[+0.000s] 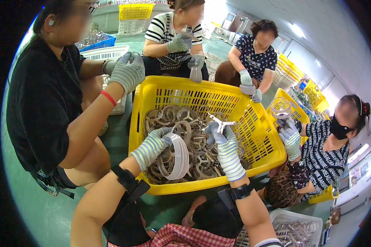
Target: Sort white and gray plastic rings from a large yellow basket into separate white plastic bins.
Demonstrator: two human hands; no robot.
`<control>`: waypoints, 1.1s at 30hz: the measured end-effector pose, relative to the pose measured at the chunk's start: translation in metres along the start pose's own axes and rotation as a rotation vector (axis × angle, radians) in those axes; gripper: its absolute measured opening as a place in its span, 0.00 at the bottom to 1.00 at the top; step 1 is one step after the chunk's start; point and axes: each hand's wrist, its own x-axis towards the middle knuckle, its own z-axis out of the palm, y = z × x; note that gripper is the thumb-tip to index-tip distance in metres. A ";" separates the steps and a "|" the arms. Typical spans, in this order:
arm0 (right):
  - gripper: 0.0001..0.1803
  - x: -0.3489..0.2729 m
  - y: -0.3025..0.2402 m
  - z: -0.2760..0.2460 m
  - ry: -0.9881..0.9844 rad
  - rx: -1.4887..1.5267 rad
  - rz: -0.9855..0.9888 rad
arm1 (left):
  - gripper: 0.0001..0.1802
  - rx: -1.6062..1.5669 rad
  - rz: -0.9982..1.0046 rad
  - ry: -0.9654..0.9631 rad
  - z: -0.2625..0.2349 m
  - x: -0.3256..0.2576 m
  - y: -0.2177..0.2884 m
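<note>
My left hand (153,145), in a striped work glove, grips a stack of pale metal rings (176,157) over the near left part of a yellow slotted crate (263,140). My right hand (223,142), gloved the same way, holds up a small three-armed metal piece (221,122) above the crate's middle. Several loose metal rings (181,119) with inner spokes fill the crate's bottom.
Other gloved people sit around the crate: one at the left (45,94), two at the far side (173,37), one at the right (329,144) holding a ring. A white basket with metal parts (299,230) stands at my lower right. More yellow and white crates stand behind. The floor is green.
</note>
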 end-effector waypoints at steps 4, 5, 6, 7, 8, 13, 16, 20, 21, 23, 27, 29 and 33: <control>0.16 -0.002 -0.002 -0.007 -0.077 -0.104 0.063 | 0.17 0.098 0.052 -0.016 0.018 -0.011 0.023; 0.20 -0.001 0.004 -0.009 -0.102 -0.088 0.012 | 0.17 0.090 0.062 -0.005 0.018 -0.009 0.022; 0.23 -0.001 0.009 -0.011 -0.126 -0.073 -0.039 | 0.16 0.082 0.072 0.005 0.018 -0.007 0.020; 0.23 0.002 0.012 -0.011 -0.131 -0.070 -0.040 | 0.16 0.082 0.073 0.010 0.015 -0.003 0.017; 0.20 0.004 0.014 -0.013 -0.149 -0.067 -0.040 | 0.15 -0.187 0.083 -0.056 0.010 0.001 0.011; 0.17 0.003 -0.001 -0.009 -0.141 -0.149 -0.079 | 0.18 -0.305 0.230 -0.076 0.016 -0.011 0.032; 0.18 -0.002 -0.020 -0.011 -0.230 -0.200 0.319 | 0.21 -0.372 0.291 -0.019 0.024 -0.017 0.046; 0.19 -0.005 -0.022 -0.009 -0.335 -0.210 0.347 | 0.21 -0.394 0.336 0.040 0.026 -0.031 0.059; 0.19 -0.006 -0.023 -0.007 -0.337 -0.209 0.354 | 0.19 -0.402 0.332 0.013 0.024 -0.033 0.060; 0.16 -0.004 -0.020 -0.005 -0.238 -0.109 0.358 | 0.19 -0.417 0.336 -0.012 0.025 -0.033 0.061; 0.14 -0.002 -0.024 -0.002 -0.065 0.144 0.416 | 0.18 -0.439 0.340 -0.032 0.032 -0.043 0.069; 0.14 0.002 -0.016 -0.007 -0.039 0.178 0.395 | 0.19 -0.436 0.337 -0.018 0.039 -0.047 0.069; 0.10 0.006 -0.014 -0.005 0.205 0.159 0.358 | 0.17 -0.418 0.339 -0.059 0.047 -0.052 0.062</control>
